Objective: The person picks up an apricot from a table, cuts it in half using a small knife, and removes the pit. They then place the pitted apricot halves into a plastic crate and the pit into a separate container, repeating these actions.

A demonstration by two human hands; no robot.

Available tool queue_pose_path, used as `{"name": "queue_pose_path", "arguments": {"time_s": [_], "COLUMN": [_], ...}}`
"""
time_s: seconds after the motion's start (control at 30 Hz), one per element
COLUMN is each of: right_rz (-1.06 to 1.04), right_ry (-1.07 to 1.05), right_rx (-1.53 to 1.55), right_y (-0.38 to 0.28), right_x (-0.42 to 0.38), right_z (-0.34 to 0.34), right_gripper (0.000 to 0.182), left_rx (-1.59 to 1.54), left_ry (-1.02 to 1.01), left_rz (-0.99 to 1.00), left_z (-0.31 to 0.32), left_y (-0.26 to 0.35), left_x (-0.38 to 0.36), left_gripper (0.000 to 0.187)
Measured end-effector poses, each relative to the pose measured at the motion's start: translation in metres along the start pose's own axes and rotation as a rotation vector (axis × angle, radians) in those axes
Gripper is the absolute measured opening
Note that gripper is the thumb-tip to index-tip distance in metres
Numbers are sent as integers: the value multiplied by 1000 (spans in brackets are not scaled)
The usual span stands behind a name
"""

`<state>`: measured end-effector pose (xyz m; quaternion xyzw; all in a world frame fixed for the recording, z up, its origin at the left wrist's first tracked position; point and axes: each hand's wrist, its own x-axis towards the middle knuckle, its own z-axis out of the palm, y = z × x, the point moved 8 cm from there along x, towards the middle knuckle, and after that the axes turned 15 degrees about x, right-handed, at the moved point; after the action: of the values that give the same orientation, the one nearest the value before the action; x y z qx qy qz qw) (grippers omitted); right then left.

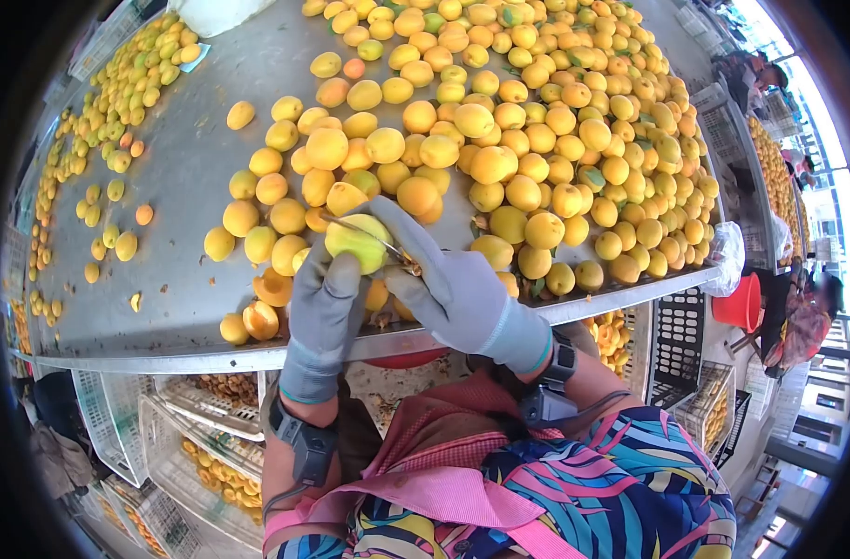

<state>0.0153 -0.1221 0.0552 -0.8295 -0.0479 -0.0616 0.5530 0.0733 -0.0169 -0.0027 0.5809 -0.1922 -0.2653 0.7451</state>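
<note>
Gloved in grey, my left hand [324, 312] is closed around a greenish-yellow apricot [358, 246] above the table's near edge. My right hand [467, 293], in the same kind of glove, grips a small thin knife [395, 250]. Its narrow blade lies across the top of the apricot, and the fingers hide most of the handle. Cut apricot halves [260, 320] sit just left of my left hand. Whole apricots [327, 149] lie close beyond both hands.
A large pile of apricots [574, 121] covers the right of the metal table [187, 270]; more lie at far left. Below the edge stand white crates [169, 447] with cut fruit. At right are a black crate [678, 340], a red bucket [740, 303] and a person [807, 317].
</note>
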Motion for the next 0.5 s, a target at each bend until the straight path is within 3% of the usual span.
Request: {"name": "queue_pose_path", "arguments": {"time_s": [0.03, 0.07, 0.17, 0.23, 0.3, 0.37, 0.5], "right_rz": [-1, -1, 66, 83, 109, 33, 80], "right_ry": [35, 68, -9, -59, -100, 4, 65], "right_rx": [-12, -24, -30, -100, -170, -119, -124], "right_y": [4, 6, -7, -6, -2, -2, 8], "right_x": [0, -1, -5, -3, -6, -2, -3], "right_z": [1, 0, -8, -10, -6, -4, 2], "right_gripper": [69, 68, 68, 68, 69, 69, 69], "left_rx": [-212, -213, -122, 264, 251, 241, -122], "left_ry": [48, 46, 1, -101, -78, -54, 35], "left_rz": [-44, -44, -1, 43, 32, 40, -65], "left_z": [2, 4, 8, 10, 5, 3, 8], "left_y": [-5, -3, 15, 22, 14, 6, -8], "left_x": [-1, 0, 3, 0, -1, 2, 1], "left_gripper": [55, 55, 57, 59, 59, 58, 56]}}
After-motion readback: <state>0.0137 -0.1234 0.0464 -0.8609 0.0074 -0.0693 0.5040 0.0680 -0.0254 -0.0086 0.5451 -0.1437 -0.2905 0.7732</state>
